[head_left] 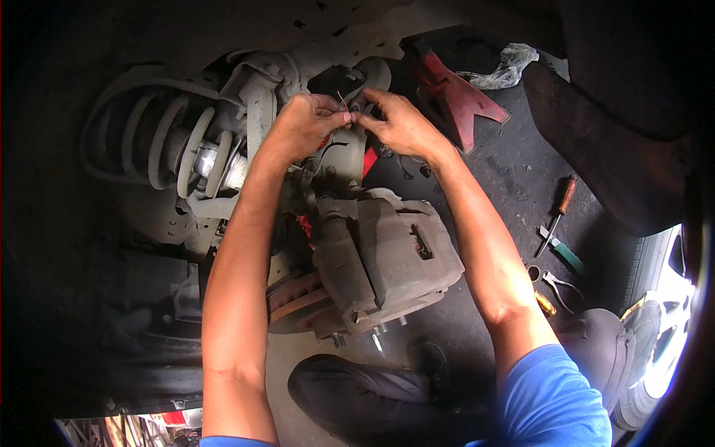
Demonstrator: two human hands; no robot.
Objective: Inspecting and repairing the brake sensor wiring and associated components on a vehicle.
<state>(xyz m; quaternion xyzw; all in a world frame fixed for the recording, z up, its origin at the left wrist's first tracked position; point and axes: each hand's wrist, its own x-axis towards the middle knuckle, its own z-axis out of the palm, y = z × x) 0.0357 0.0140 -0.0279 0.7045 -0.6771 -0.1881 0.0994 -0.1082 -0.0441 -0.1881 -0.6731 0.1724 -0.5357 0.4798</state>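
Both my hands meet at the top middle, fingertips almost touching, behind the brake caliper. My left hand [307, 125] pinches a thin wire [342, 98] whose end sticks up between the fingers. Thumb and finger of my right hand [398, 123] close on the same spot; what exactly lies between them is mostly hidden. Toward me from the hands sits the dusty grey brake caliper [406, 253], over the rusty edge of a brake disc [298, 298]. A coil spring [156, 141] around a strut lies left of my left forearm.
A red jack stand [454, 97] stands beyond my right hand, near crumpled clear plastic [506, 67]. On the dark floor at right lie a screwdriver [564, 205], a green-handled tool [566, 255] and pliers [560, 287]. A wheel [663, 313] rests at the far right. My bent legs are below the caliper.
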